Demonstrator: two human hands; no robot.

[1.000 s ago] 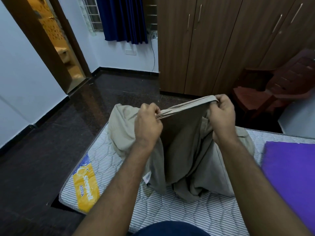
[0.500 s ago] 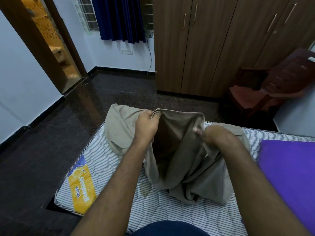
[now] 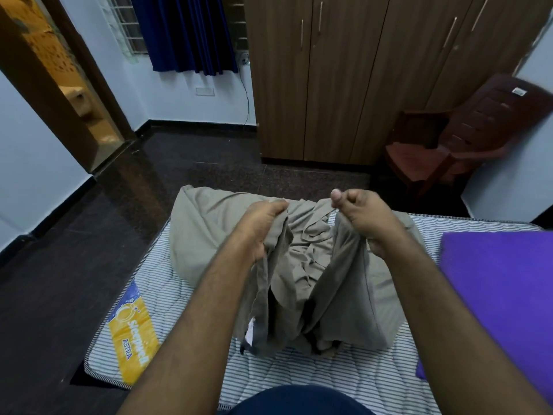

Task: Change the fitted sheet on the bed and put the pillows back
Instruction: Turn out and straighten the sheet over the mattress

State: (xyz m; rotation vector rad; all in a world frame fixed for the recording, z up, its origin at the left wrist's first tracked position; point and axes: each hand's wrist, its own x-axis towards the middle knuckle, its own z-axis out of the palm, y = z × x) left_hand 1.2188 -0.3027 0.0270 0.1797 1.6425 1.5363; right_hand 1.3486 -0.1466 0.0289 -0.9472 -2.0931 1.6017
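Both hands have dropped and spread apart since a second ago, slackening the beige cover's edge. Purple sheet [image 3: 502, 301] lies at right on the striped mattress [image 3: 344, 381]; a brown chair [image 3: 466, 136] stands beyond. Beige pillow [image 3: 209, 235] rests mid-mattress under both grips. Left hand [image 3: 263, 226] clutches cover cloth; right hand [image 3: 363, 215] pinches its other edge.
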